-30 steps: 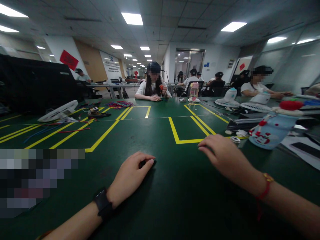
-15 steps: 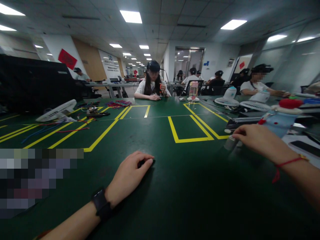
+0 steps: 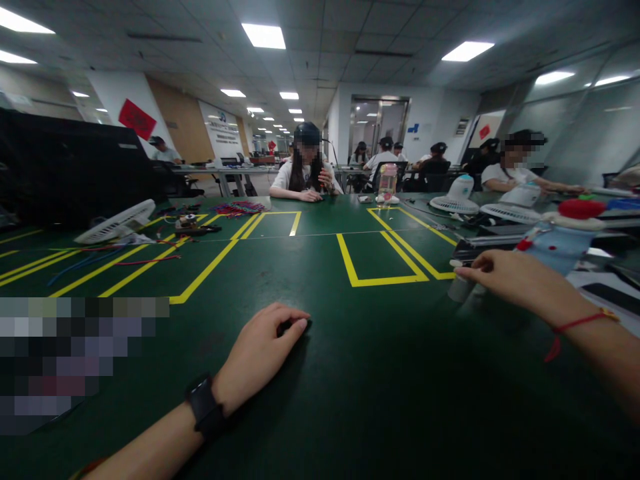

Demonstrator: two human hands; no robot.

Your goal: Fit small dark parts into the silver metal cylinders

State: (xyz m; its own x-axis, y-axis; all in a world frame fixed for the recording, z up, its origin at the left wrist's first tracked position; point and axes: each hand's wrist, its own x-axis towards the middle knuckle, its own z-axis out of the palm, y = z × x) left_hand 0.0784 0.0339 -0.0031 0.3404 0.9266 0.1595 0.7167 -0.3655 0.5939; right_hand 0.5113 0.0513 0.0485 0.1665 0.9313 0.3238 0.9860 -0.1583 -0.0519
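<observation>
Right hand [image 3: 520,283] fingers pinch a small pale cylinder [image 3: 460,288] at right; left hand [image 3: 260,353] curls over a small dark object [image 3: 286,327] on the green surface [image 3: 350,387].

Left hand [image 3: 260,353]: bare, no glove or ring visible.
Left wrist: black band [image 3: 206,410] with a squarish black face, worn snugly.
Left forearm: bare, no sleeve in view.
Right hand [image 3: 520,283]: bare.
Right wrist: thin red cord bracelet [image 3: 570,328] with a small gold-coloured piece and a loose hanging end.
Right forearm: bare, sleeveless in view.
</observation>
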